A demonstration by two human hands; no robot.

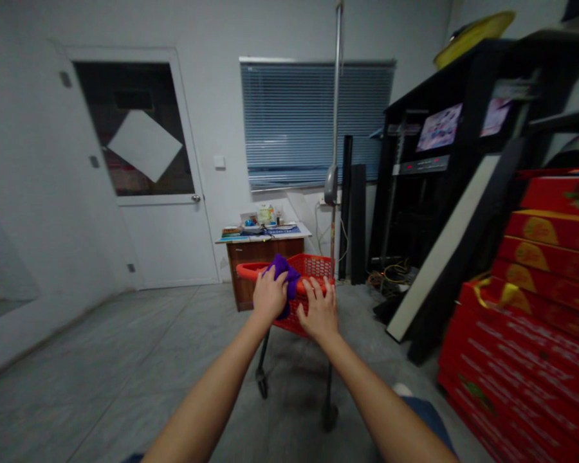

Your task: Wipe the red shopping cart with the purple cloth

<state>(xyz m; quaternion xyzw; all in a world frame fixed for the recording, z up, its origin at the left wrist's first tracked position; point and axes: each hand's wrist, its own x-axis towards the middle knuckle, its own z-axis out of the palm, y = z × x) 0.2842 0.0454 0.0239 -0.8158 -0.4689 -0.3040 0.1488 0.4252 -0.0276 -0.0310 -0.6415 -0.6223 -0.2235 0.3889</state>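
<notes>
Our left grip (pixel 270 296) closes narrowly on a purple cloth (pixel 282 270), pressing it to the rim of a red plastic basket (pixel 313 265). Our right grip (pixel 320 310) lies wide, fingers spread on that rim just beside the cloth. The basket stands on a wheeled frame (pixel 262 366) over the grey floor (pixel 125 347).

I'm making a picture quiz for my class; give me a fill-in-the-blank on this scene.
The left hand presses a crumpled ____ cloth against the red plastic mesh shopping cart.
The right hand rests on the cart's ____.
Stacked red cardboard cartons stand to the ____ of the cart.
A slatted blue ____ covers the window.
Missing words: purple; rim; right; blind.
</notes>
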